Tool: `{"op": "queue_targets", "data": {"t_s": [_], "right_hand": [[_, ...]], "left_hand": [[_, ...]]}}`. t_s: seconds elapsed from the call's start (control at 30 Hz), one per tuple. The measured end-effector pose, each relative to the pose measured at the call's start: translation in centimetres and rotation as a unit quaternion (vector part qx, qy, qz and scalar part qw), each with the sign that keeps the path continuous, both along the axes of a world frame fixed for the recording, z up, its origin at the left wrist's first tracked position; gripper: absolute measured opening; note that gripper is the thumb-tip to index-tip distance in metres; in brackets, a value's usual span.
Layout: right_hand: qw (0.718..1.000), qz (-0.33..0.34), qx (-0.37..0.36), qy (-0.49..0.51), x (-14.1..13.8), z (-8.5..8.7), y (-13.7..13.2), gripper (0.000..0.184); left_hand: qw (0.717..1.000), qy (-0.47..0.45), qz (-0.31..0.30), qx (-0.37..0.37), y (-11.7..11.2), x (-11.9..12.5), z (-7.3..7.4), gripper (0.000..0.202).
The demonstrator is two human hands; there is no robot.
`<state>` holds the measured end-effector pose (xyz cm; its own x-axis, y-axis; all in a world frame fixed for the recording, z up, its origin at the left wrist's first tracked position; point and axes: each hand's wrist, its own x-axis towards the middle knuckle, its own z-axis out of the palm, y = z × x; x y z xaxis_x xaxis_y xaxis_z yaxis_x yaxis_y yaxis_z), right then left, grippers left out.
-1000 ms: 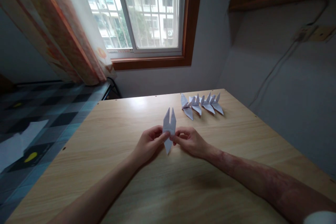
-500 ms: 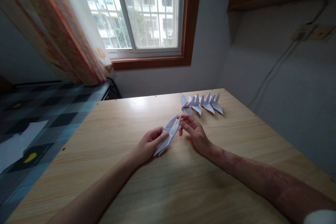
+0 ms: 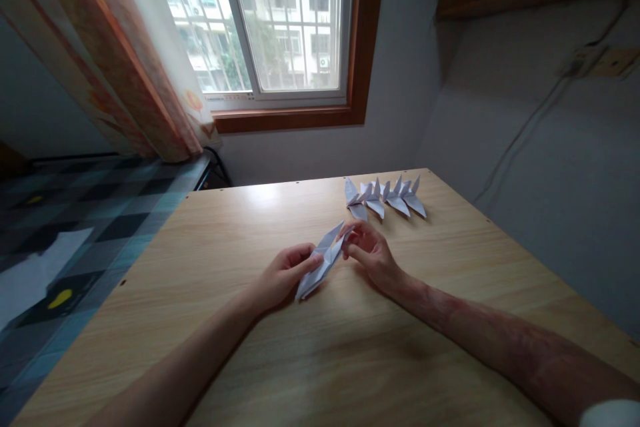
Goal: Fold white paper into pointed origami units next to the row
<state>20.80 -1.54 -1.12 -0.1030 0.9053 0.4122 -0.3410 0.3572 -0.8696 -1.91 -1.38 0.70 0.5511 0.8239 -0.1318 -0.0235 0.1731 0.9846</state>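
Observation:
A folded white paper crane (image 3: pixel 320 268), long and flat with pointed ends, is held just above the wooden table (image 3: pixel 215 240). My left hand (image 3: pixel 290 270) pinches its middle from the left, thumb on top. At its upper right point, my right hand (image 3: pixel 367 247) grips the narrow tip between thumb and fingers. The far fingertips of both hands are partly hidden. Just beyond my right hand, several finished paper cranes (image 3: pixel 397 199) stand in a row with wings spread.
To the left is a bed with a checked cover (image 3: pixel 100 213), and white paper sheets (image 3: pixel 45 270) lie on it. A window (image 3: pixel 295 33) and a curtain (image 3: pixel 165 107) are behind the table. A cable (image 3: pixel 520 130) hangs on the right wall.
My right thumb and fingers have closed on the paper's tip, which now bends toward the right. My left hand keeps its hold, with the paper tilted slightly.

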Motion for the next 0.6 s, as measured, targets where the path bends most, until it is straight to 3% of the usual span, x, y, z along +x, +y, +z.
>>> {"op": "queue_targets", "data": {"t_s": [0.33, 0.6], "right_hand": [[0.985, -0.129, 0.067, -0.098, 0.05, 0.07, 0.03, 0.023], [0.984, -0.138, 0.012, -0.115, -0.16, -0.40, -0.03, 0.025]], "left_hand": [[0.999, 0.007, 0.033, 0.033, 0.17, 0.16, -0.38, 0.047], [0.994, 0.044, 0.040, 0.094, 0.11, 0.30, -0.30, 0.047]]}}
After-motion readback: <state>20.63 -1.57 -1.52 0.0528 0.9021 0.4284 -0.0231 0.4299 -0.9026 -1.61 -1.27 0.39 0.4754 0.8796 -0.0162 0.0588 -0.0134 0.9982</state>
